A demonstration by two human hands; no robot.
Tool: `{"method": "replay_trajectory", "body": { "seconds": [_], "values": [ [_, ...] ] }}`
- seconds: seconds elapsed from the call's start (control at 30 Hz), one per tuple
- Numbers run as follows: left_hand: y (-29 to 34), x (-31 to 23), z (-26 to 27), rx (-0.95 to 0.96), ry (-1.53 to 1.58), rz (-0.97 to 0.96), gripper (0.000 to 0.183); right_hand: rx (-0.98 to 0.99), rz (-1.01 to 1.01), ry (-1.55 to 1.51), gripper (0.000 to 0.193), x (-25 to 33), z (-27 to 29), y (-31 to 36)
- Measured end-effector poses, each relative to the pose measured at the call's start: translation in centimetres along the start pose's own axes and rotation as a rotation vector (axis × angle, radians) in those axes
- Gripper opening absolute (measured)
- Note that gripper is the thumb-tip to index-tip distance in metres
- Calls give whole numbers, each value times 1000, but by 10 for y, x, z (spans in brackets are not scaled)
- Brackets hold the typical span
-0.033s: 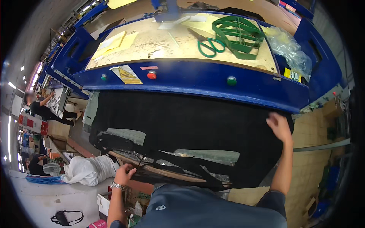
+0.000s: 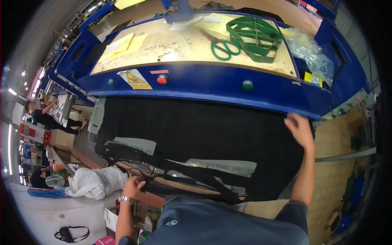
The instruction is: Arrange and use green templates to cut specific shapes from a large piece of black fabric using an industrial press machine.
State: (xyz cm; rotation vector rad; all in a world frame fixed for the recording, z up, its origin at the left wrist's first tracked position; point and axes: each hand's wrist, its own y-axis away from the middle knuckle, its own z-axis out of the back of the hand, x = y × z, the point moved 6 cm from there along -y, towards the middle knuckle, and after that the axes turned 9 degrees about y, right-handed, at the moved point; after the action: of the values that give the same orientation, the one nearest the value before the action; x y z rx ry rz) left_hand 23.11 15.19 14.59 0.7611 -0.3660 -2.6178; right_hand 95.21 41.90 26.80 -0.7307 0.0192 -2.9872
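Note:
A wide sheet of black fabric [image 2: 212,134] lies before me, its far edge against the blue machine front. Along its near side are cut-out gaps and thin leftover strips [image 2: 192,171], with pale material showing through. At the near left corner my left hand [image 2: 134,188] has its fingers and thumb closed on the edge of the black fabric. My right hand [image 2: 300,130] is over the far right part of the sheet, close to the blue front; its fingers are loosely bent and apart, with nothing visible in them.
On the machine's pale board [image 2: 163,45] lie green-handled scissors [image 2: 225,50], a green cutting die [image 2: 257,41] and yellow paper [image 2: 122,45]. Red [image 2: 162,79] and green buttons [image 2: 248,85] stick out in front. A plastic bag [image 2: 310,51] sits far right; a white sack [image 2: 98,181] stands left.
My right hand has shifted slightly farther away, toward the blue machine front. The left hand stays at the fabric's near left corner.

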Motion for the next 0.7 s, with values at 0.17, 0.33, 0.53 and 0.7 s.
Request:
{"method": "replay_trajectory", "body": {
  "seconds": [0.17,0.33,0.53,0.7],
  "values": [
    [25,37,-43,-4,58,-71,51,-445,474,-41,29,143,71,-57],
    [50,40,-64,5,222,-5,51,-554,631,317,65,176,78,-182],
    [73,53,-62,39,397,192,56,146,372,411,83,175,71,-253],
    [87,105,-59,-49,487,247,50,36,381,232,79,167,76,-265]
  ]
}}
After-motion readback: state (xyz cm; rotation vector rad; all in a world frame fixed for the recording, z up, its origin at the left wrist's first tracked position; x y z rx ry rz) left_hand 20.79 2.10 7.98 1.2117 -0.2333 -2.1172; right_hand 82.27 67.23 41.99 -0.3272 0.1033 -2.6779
